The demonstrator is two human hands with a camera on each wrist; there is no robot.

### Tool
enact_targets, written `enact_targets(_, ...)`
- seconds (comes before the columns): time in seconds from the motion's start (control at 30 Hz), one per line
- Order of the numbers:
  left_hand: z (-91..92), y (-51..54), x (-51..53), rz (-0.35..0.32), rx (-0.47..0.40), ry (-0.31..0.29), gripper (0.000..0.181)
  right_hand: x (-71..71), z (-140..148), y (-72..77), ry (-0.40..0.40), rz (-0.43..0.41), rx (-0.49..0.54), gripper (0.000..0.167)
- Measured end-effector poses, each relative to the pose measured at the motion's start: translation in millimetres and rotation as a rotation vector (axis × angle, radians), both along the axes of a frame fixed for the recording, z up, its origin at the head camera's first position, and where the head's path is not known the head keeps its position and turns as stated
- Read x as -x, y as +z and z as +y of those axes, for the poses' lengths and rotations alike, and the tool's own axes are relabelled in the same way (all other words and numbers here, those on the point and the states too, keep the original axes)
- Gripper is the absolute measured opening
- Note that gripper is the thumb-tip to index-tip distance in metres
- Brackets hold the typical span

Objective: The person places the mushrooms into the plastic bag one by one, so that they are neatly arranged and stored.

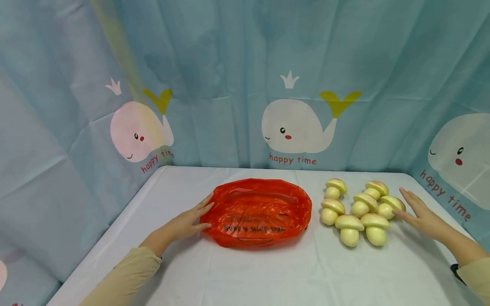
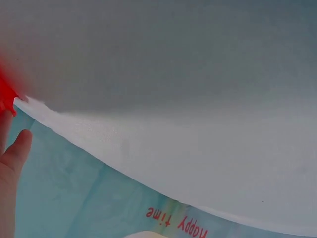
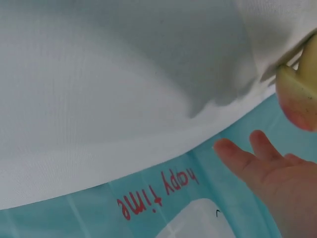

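A red plastic bag [image 1: 256,212] with black print, part of it reading "NICE DAY", spreads in an oval, dished shape on the white table. What lies beneath it is hidden. Against its left edge rests my left hand [image 1: 185,222], fingers extended; the left wrist view catches only part of that hand [image 2: 12,158] beside a bit of red plastic [image 2: 6,96]. Several mushroom-shaped pieces [image 1: 350,229], pale yellow with pinkish caps, are grouped right of the bag. My right hand [image 1: 426,219] has its fingers spread beside the rightmost mushroom [image 1: 392,205], holding nothing; whether they touch is unclear.
The white tabletop [image 1: 268,276] extends around the bag and mushrooms. Blue curtains [image 1: 237,127] printed with whales and "happy time" hang behind the table and along both sides. A dark band [image 1: 457,273] circles the right wrist by the sleeve.
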State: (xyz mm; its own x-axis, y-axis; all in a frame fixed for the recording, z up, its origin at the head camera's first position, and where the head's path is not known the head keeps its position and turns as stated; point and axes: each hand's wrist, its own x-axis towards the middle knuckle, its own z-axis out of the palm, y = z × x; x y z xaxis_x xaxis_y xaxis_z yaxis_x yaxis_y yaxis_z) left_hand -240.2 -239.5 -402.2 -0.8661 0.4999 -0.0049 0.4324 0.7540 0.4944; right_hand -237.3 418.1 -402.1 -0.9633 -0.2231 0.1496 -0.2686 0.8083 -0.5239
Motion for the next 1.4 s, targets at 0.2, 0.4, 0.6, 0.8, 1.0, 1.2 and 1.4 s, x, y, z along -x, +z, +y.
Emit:
enact_targets(0.2,0.9,-2.5,-0.3,0.0,-0.038,-0.013,0.069,3.5,-2.9,0.2,0.032,-0.039,0.037,0.082)
enact_targets(0.4,3.9,-0.9,-0.3,-0.042,-0.083,-0.003,0.068,4.7,-5.3,-1.3,0.074,0.004,0.048,0.082)
enact_targets(0.6,4.5,2.4,-2.6,-0.072,-0.101,0.013,0.067,9.1,-9.9,-1.5,0.09,0.016,0.042,0.082)
enact_targets(0.8,4.2,0.4,-5.5,-0.105,-0.112,0.038,0.069,13.1,-15.2,2.8,0.081,-0.056,0.041,0.084)
enact_targets(1.0,4.4,-0.6,-5.6,-0.09,-0.103,0.032,0.07,15.2,-16.2,5.5,0.004,-0.092,-0.001,0.084)
enact_targets(1.2,7.7,2.4,-3.7,-0.093,-0.113,0.013,0.071,16.0,-11.3,7.4,-0.065,-0.12,-0.034,0.081)
enact_targets(1.4,12.2,3.3,-2.9,-0.104,-0.129,0.014,0.073,17.9,-6.5,8.6,-0.111,-0.121,-0.055,0.074)
